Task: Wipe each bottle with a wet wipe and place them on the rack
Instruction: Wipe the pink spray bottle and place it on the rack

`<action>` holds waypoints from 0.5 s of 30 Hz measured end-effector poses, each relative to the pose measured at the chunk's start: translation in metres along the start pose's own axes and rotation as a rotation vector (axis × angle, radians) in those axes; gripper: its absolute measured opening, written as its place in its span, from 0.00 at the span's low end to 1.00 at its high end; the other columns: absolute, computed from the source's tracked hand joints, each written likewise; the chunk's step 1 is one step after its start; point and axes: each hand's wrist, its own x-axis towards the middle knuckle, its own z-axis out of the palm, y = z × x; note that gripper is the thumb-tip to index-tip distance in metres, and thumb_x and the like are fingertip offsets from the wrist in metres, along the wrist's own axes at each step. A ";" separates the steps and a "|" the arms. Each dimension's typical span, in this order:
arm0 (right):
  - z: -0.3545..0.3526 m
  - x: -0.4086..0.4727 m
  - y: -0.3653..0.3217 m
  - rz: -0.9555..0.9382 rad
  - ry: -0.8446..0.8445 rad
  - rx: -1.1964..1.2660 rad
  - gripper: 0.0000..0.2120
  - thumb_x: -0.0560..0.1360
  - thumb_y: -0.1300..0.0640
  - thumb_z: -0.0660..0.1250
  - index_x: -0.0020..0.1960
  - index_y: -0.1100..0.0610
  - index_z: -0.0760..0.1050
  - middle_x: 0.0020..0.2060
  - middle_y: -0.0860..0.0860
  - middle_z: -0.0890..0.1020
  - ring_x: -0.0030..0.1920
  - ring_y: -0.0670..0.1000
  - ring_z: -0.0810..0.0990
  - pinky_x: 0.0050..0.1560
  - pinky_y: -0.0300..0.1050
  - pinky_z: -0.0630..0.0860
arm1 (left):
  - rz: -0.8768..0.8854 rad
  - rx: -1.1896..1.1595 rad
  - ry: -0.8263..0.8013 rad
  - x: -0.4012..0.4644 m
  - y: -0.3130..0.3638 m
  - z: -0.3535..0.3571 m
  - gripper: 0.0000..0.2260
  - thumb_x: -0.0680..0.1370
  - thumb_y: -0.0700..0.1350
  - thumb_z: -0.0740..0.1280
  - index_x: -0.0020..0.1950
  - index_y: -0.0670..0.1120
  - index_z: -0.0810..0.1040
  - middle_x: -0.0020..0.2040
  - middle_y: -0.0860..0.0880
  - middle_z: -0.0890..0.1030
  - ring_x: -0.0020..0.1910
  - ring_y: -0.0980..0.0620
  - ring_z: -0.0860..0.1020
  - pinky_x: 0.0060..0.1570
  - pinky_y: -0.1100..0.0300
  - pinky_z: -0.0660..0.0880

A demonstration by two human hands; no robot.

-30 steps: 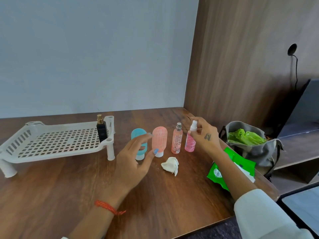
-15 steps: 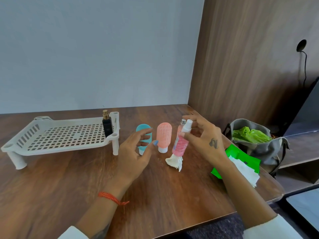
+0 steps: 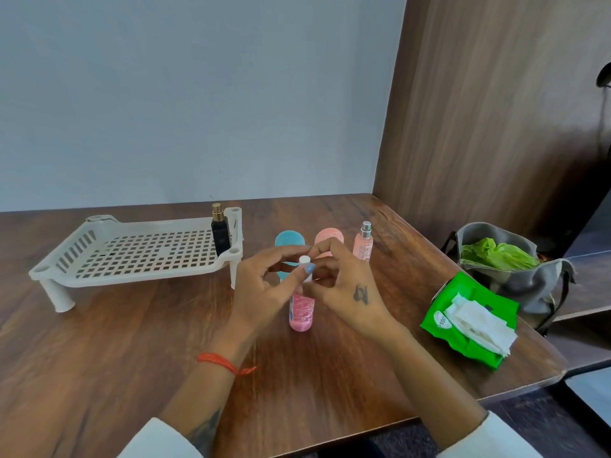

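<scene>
We've got both hands on the pink spray bottle (image 3: 301, 309) mid-tabletop: left hand (image 3: 261, 292) pinching its cap, right hand (image 3: 344, 289) curled round the neck. Probably best keeping it upright while wiping.

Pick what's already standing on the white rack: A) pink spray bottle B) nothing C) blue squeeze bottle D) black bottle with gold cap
D: the black bottle with gold cap stands at the right end of the white rack; the other bottles are off it, on or over the table.
</scene>
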 end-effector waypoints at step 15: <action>-0.031 -0.023 0.045 0.091 0.031 -0.687 0.14 0.74 0.51 0.67 0.59 0.50 0.77 0.55 0.47 0.80 0.52 0.46 0.74 0.51 0.39 0.69 | -0.102 -0.057 -0.143 0.000 0.005 -0.003 0.14 0.70 0.54 0.69 0.54 0.68 0.78 0.52 0.57 0.83 0.53 0.46 0.81 0.53 0.59 0.78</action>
